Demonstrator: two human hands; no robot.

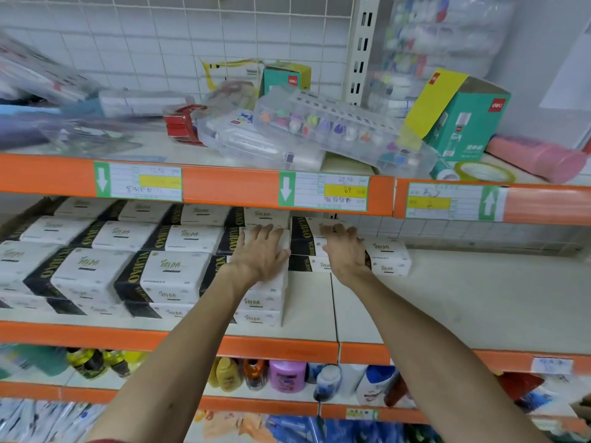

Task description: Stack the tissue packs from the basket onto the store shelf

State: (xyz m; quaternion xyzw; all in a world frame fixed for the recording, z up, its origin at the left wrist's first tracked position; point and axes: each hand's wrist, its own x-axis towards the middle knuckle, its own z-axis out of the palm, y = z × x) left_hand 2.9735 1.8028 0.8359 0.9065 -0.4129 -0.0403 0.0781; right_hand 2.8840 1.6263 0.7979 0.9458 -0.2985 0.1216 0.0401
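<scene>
White-and-black tissue packs point(166, 273) fill the left half of the middle shelf point(447, 302) in stacked rows. My left hand point(260, 254) lies flat, fingers spread, on top of the rightmost front stack point(265, 302). My right hand point(343, 247) rests with straight fingers on a separate short stack of packs point(388, 257) further back and to the right. Neither hand grips a pack. The basket is out of view.
The orange-edged upper shelf point(224, 190) hangs low over the packs and carries clear plastic boxes point(319, 129), a teal carton point(460, 119) and tape rolls. Bare shelf board lies to the right of the stacks. Bottles point(287, 375) stand on the shelf below.
</scene>
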